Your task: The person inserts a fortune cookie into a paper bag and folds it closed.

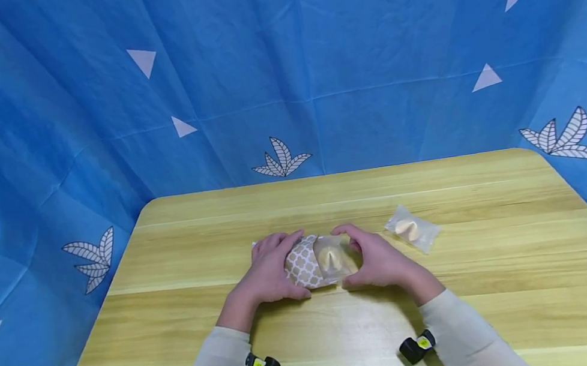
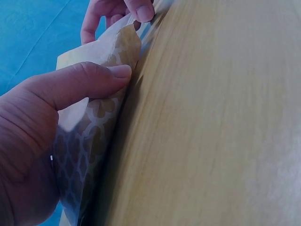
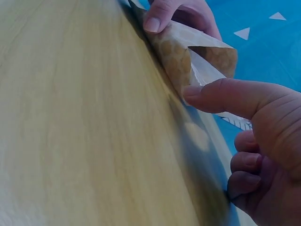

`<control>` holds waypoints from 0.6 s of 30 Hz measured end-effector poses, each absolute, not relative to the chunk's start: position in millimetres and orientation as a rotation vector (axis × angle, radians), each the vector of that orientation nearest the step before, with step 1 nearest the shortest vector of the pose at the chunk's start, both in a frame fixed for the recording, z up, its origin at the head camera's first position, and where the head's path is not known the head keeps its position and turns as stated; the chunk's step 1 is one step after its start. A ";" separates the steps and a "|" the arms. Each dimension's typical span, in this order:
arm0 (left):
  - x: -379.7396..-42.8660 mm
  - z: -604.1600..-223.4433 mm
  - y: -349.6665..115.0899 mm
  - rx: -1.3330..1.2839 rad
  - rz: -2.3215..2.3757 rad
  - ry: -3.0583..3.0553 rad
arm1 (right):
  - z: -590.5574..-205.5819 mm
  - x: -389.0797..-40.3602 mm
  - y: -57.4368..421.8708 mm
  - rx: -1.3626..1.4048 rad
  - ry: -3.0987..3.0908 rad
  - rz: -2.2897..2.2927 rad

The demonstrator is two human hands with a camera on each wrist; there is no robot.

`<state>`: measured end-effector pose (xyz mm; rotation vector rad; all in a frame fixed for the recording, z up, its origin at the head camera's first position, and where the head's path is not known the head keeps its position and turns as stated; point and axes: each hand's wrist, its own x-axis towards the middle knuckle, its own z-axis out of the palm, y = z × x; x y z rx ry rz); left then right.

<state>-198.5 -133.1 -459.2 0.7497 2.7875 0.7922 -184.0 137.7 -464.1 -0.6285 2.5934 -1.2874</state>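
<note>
A small tan paper bag with a white lattice pattern (image 1: pixel 303 263) lies near the middle of the table, its mouth facing right. My left hand (image 1: pixel 268 273) grips it from the left, the thumb along the near edge and the fingers along the far edge. Out of the mouth sticks a clear packet with a fortune cookie (image 1: pixel 332 259), its left part hidden inside the bag. Thumb and index finger of my right hand (image 1: pixel 375 261) span that packet from the right. In the right wrist view, the right thumb (image 3: pixel 221 96) touches at the bag's open edge (image 3: pixel 186 75).
Another clear-wrapped fortune cookie (image 1: pixel 410 230) lies to the right, beyond my right hand. The wooden table (image 1: pixel 170 245) has a blue cloth with white leaf and triangle prints (image 1: pixel 368 78) behind it and at its sides.
</note>
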 end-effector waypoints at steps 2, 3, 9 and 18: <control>-198.3 -459.2 -133.1 0.745 0.792 2.788 | -463.8 -183.6 139.3 -0.614 2.581 -1.292; -198.3 -459.2 -133.1 0.741 0.790 2.786 | -463.5 -183.2 140.2 -0.608 2.572 -1.300; -197.9 -458.9 -135.4 0.743 0.801 2.786 | -466.4 -182.5 148.4 -0.612 2.526 -1.412; -197.5 -459.6 -135.7 0.749 0.842 2.775 | -475.9 -179.6 166.0 -0.605 2.543 -1.507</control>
